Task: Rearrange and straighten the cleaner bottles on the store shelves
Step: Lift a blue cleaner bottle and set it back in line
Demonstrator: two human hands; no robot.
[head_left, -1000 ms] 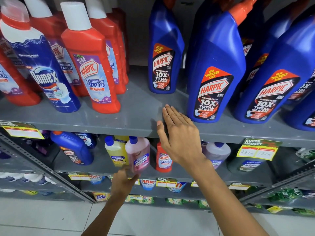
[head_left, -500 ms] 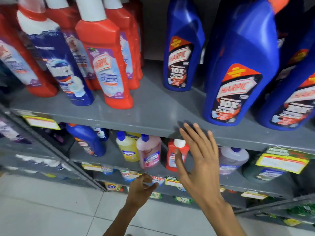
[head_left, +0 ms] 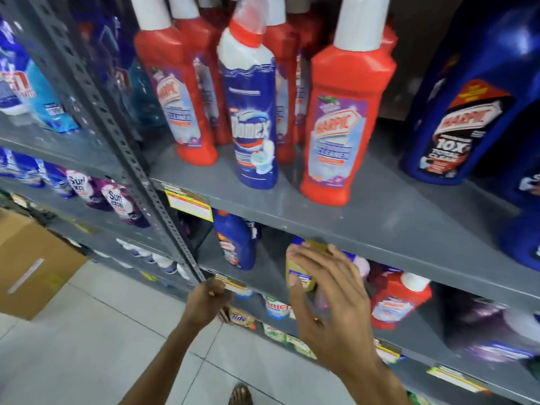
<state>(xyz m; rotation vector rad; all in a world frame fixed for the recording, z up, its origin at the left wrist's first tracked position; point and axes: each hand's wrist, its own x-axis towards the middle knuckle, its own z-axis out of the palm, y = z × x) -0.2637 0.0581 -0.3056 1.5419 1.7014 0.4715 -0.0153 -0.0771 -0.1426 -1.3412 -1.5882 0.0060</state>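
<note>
On the grey upper shelf stand red Harpic bathroom cleaner bottles with white caps, and a blue Domex bottle stands among them at the front. Large blue Harpic bottles fill the right side. On the shelf below are a blue bottle, a yellow bottle, a pink one mostly hidden, and a small red Harpic bottle. My right hand is open with fingers spread, just in front of the yellow bottle. My left hand is curled shut low by the lower shelf's front edge.
A grey perforated upright divides the racks. Left of it are Surf Excel pouches and pale blue packs. A cardboard box stands on the tiled floor at left. Yellow price tags hang on the shelf edges. A foot shows at the bottom.
The view has swung left. My right hand has come down from the upper shelf's edge to in front of the lower shelf's yellow bottle. My left hand stays low and curled.
</note>
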